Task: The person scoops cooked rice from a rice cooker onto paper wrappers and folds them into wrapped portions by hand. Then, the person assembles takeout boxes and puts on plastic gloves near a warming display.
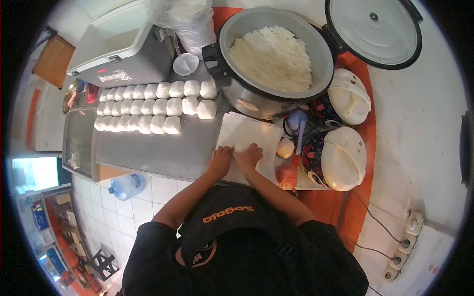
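A stack of white paper sheets (249, 129) lies at the counter's front edge, below the rice cooker. My left hand (220, 162) rests on the near part of the top sheet, its fingers bent and gripping the paper. Close beside it, my right hand (248, 158) has curled fingers on the same sheet. A small pale bulge shows between the fingertips; what is under it I cannot make out. Cooked white rice (272, 58) sits in the open rice cooker (249, 104). Several white wrapped bundles (159, 124) stand in three rows on the counter at left.
Right of the paper are a rounded cream-coloured item (285, 148), a red bag (287, 176), a blue-handled scoop (300, 133) and two lidded containers (344, 159). A grey cooler box (140, 61) and stacked plastic bowls (195, 37) stand behind the bundles.
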